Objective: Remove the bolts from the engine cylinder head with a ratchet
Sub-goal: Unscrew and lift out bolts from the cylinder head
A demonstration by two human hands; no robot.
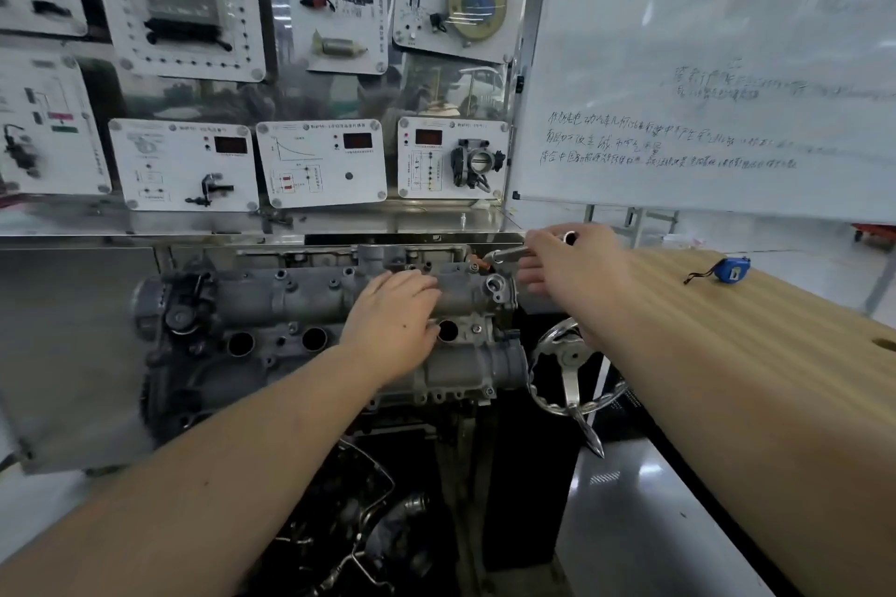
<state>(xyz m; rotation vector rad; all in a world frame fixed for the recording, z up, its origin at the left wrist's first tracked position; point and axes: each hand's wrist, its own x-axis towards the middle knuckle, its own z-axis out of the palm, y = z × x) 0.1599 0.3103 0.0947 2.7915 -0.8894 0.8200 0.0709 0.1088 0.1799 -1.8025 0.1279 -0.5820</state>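
Note:
The grey engine cylinder head [271, 305] sits on a stand in the middle, with round plug holes along its front. My left hand [395, 325] rests flat on top of its right half, fingers spread. My right hand [567, 264] grips the handle of a silver ratchet [504, 254] at the head's far right corner. The ratchet's head lies over a bolt [474, 264] near an orange part. More bolts [334, 286] dot the top of the casting.
A metal handwheel [569, 364] sticks out of the stand right of the head. A wooden table [776, 330] on the right carries a blue tape measure [729, 269]. Training panels [320, 162] and a whiteboard [703, 63] stand behind. Loose engine parts [368, 528] lie below.

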